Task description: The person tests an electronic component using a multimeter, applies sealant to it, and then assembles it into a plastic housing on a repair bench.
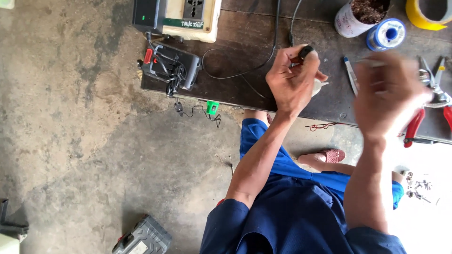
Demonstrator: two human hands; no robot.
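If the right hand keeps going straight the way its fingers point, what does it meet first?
Probably the blue-handled tool lying on the dark board, just off the right hand; beyond it stands the blue solder spool. The hand is motion-blurred, so direction and height are uncertain.

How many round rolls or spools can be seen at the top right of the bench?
2: a blue-cored wire spool beside the white can, and a yellow tape roll at the corner, cut by the frame. Others may lie outside the view.

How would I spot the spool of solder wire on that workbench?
Start at the dark wooden bench and follow its far edge to the right, beyond the blurred right hand. The spool sits between a white can and a yellow tape roll. Its blue centre and silvery winding set it apart.
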